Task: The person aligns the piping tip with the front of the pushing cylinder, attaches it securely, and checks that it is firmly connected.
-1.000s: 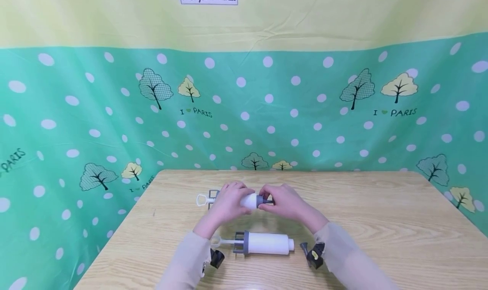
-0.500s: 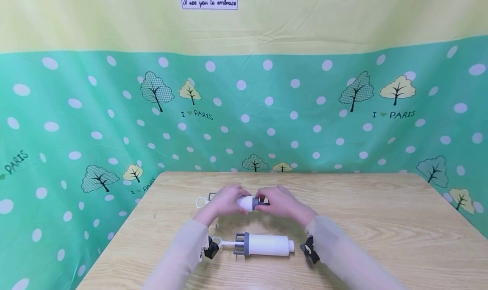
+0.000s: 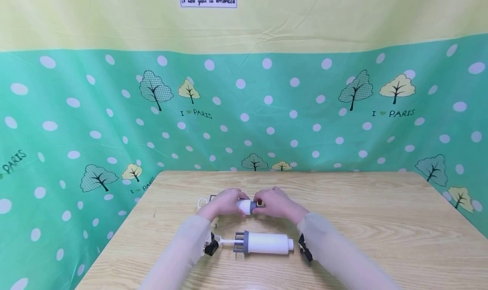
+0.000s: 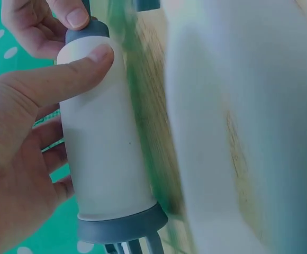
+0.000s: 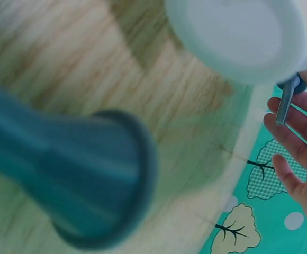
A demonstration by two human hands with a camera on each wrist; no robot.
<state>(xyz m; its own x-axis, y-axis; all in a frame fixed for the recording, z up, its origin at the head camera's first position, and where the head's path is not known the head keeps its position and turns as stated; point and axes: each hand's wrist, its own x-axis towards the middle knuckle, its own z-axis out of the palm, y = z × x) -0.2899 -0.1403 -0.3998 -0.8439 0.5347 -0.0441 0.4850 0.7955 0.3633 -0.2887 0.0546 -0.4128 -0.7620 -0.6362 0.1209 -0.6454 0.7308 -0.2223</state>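
A white piping syringe (image 3: 244,207) with grey ends lies sideways across my hands, over the back half of the table. My left hand (image 3: 225,203) grips its barrel (image 4: 108,148), thumb along the near side and fingers behind. At the barrel's end, my right hand (image 3: 278,203) pinches the grey nozzle cap (image 4: 87,33) between thumb and fingers. The narrow nozzle (image 5: 286,103) sticks out past the cap, with other right fingers (image 5: 301,143) loosely extended beside it. In the head view the nozzle is mostly hidden by my right hand.
On the wooden table (image 3: 362,222), nearer me, a second white syringe (image 3: 268,243) lies with its plunger pulled out. A loose grey nozzle (image 5: 95,174) lies off its tip, mostly behind my right wrist camera in the head view. A patterned cloth (image 3: 267,124) hangs behind.
My right hand has shifted left, closer to the left hand, and now covers more of the nozzle. The right forearm has moved over the loose nozzle. The second syringe stays put.
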